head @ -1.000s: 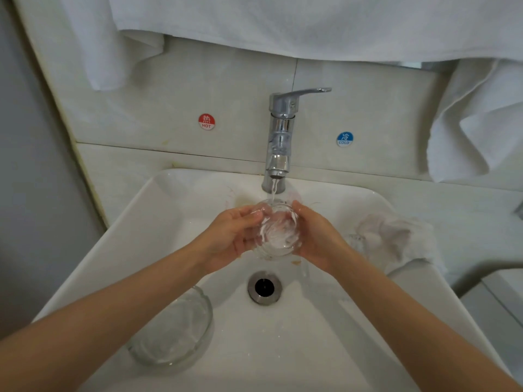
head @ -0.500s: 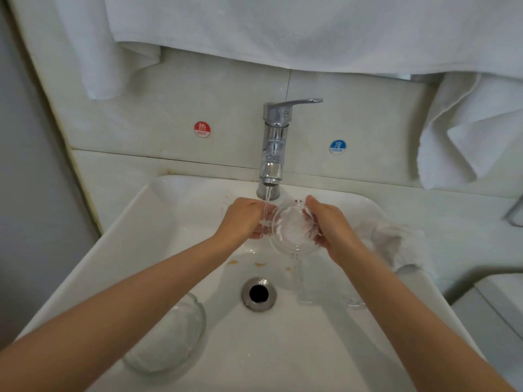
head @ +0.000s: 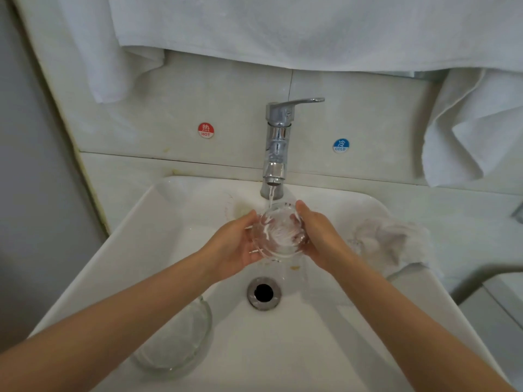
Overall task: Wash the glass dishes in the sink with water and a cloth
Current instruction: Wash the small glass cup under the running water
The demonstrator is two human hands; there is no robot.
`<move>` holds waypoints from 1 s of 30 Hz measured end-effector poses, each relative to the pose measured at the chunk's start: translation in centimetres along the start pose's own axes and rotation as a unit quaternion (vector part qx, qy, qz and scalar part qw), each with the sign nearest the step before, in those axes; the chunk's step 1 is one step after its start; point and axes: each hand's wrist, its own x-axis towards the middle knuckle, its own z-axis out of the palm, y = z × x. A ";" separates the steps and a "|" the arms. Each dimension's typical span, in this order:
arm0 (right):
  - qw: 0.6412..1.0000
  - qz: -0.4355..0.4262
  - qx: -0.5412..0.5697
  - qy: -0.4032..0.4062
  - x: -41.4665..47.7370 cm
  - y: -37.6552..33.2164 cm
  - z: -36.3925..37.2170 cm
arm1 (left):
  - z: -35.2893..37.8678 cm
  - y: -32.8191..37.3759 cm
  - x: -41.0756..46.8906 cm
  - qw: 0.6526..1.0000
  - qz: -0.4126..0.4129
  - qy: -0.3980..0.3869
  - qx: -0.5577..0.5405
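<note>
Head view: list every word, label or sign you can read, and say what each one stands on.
"热 HOT": red round sticker on the wall, left of the tap.
"冷 COLD": blue round sticker on the wall, right of the tap.
Nothing else: no text shows on the tap, the towels or the glass dish.

Sink (head: 311, 349): 1 glass bowl (head: 172, 343) in basin, cloth (head: 393, 244) on rim.

Sink (head: 325, 349) front-right open — glass bowl (head: 172, 346) blocks front-left, faucet (head: 277, 145) overhangs back, cloth (head: 393, 244) right.
</note>
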 end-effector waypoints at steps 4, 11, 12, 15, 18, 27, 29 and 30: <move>0.999 -0.018 -0.027 -0.008 -0.2 0.8 1.0 | -0.6 -0.1 -0.1 0.999 0.013 -0.005 -0.034; 0.979 -0.138 -0.140 0.044 -0.5 0.7 2.2 | -0.9 -0.3 0.2 0.998 0.043 -0.013 -0.051; 0.976 -0.148 -0.154 0.037 -0.4 0.8 2.3 | -1.0 -0.4 0.4 0.998 0.043 -0.008 -0.051; 0.976 -0.166 -0.142 0.025 -0.2 1.0 2.2 | -1.2 -0.3 0.6 0.996 0.032 0.014 -0.081; 0.984 -0.144 -0.105 0.017 -0.2 1.0 2.1 | -1.4 -0.3 0.8 0.995 0.024 0.030 -0.097; 0.988 -0.112 -0.105 0.026 -0.1 1.1 2.1 | -1.6 -1.1 1.3 0.999 0.041 -0.005 -0.015; 0.983 -0.120 -0.134 0.039 0.0 1.2 2.1 | -1.7 -1.0 1.3 0.999 0.038 -0.002 -0.010; 0.980 -0.128 -0.146 0.039 -0.1 1.2 2.1 | -1.7 -0.9 1.3 0.999 0.036 0.004 -0.020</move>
